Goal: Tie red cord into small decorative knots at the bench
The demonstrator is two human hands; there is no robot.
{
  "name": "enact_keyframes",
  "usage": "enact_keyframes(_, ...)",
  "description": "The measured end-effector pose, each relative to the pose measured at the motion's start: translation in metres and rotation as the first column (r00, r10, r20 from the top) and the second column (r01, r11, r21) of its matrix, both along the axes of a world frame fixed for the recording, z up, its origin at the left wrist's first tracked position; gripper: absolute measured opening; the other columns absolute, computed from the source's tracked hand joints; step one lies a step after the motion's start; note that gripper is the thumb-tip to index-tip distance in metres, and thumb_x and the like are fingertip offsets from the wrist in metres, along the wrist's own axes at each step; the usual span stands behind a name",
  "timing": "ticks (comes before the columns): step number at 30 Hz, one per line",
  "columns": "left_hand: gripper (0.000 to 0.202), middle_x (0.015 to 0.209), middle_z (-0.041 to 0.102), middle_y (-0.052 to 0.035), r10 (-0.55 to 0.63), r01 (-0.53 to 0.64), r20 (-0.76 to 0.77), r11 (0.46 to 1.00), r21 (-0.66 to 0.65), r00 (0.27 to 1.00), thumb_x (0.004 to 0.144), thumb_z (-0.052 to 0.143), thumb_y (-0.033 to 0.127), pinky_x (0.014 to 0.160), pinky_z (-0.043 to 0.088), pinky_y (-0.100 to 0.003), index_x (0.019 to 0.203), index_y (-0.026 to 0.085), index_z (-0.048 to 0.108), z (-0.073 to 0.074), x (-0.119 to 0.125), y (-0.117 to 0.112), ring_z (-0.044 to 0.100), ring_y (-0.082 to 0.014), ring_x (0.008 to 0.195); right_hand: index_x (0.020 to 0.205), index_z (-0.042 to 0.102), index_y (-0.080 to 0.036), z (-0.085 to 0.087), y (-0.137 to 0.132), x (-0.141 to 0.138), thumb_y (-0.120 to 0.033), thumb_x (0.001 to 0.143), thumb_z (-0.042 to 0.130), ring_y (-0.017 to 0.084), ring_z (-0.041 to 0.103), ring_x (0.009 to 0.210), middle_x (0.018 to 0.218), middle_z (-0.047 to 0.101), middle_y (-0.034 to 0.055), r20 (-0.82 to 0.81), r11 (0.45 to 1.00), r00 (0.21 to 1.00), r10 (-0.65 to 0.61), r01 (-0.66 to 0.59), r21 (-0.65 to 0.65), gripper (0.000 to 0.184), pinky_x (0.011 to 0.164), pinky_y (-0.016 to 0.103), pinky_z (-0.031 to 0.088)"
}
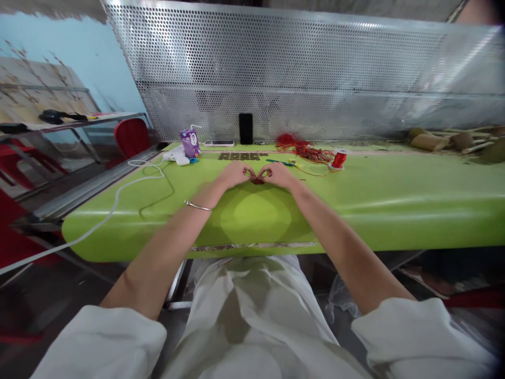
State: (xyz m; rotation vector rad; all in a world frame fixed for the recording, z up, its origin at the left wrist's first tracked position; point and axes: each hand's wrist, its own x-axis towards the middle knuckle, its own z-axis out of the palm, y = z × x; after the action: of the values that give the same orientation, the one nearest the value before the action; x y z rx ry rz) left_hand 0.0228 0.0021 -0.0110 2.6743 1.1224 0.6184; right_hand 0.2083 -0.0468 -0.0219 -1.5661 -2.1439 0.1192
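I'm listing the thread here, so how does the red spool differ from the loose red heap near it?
The red spool is wound neatly, while the loose red heap is tangled. The spool is compact; the heap sprawls wider. The spool has a white rim; the heap shows none. Both rest on the green table.

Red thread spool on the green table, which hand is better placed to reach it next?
Likely the right hand. The red thread spool stands to its right, while the left hand is farther off. Both hands are busy at the small dark red piece, though.
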Motion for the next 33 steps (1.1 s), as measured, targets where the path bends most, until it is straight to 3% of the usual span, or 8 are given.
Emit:
enact_keyframes(12,0.01,0.064,0.062,-0.0031,0.017,-0.016,-0.007,0.999,0.032,1.0,0.075,0.068,0.019,0.064,0.04,-0.026,0.081,0.015,0.075,-0.0025,0.0013,0.0037,0.058,-0.0176,0.067,0.097,0.08,-0.02,0.0023,0.0007,0.0006,-0.013,0.079,0.064,0.016,0.06,0.075,0.083,0.072,0.0048,0.051,1.0,0.999,0.017,-0.016,-0.018,0.025,0.073,0.024,0.043)
enact_keyframes(20,0.014,0.068,0.061,-0.0015,0.003,-0.003,-0.028,1.0,-0.016,1.0,0.074,0.068,0.021,0.063,0.039,-0.025,0.085,0.016,0.074,-0.0047,-0.0018,0.0052,0.055,-0.0158,0.064,0.095,0.08,-0.018,0.0004,0.0019,0.0014,-0.019,0.08,0.064,0.014,0.056,0.068,0.08,0.07,0.0043,0.018,1.0,0.999,-0.029,0.029,0.008,0.022,0.07,0.024,0.042)
enact_keyframes(27,0.023,0.055,0.05,0.0019,-0.034,0.032,-0.041,0.998,-0.045,0.999,0.082,0.061,0.023,0.056,0.032,-0.026,0.099,0.02,0.077,-0.0054,-0.0025,0.0011,0.047,-0.0145,0.055,0.096,0.08,-0.019,-0.0025,0.0054,0.0039,-0.024,0.08,0.064,0.013,0.051,0.062,0.069,0.065,0.0018,0.03,1.0,0.999,-0.03,0.03,-0.005,0.023,0.066,0.025,0.039)
enact_keyframes(33,0.019,0.062,0.057,-0.0007,-0.02,0.019,-0.061,1.0,-0.012,0.998,0.083,0.063,0.025,0.06,0.036,-0.026,0.095,0.019,0.077,-0.0066,-0.0015,0.0049,0.054,-0.0163,0.062,0.098,0.08,-0.018,-0.0016,0.0045,0.0023,-0.025,0.082,0.064,0.015,0.057,0.069,0.077,0.07,0.0045,0.047,0.999,0.998,-0.043,0.043,0.001,0.023,0.069,0.026,0.04)
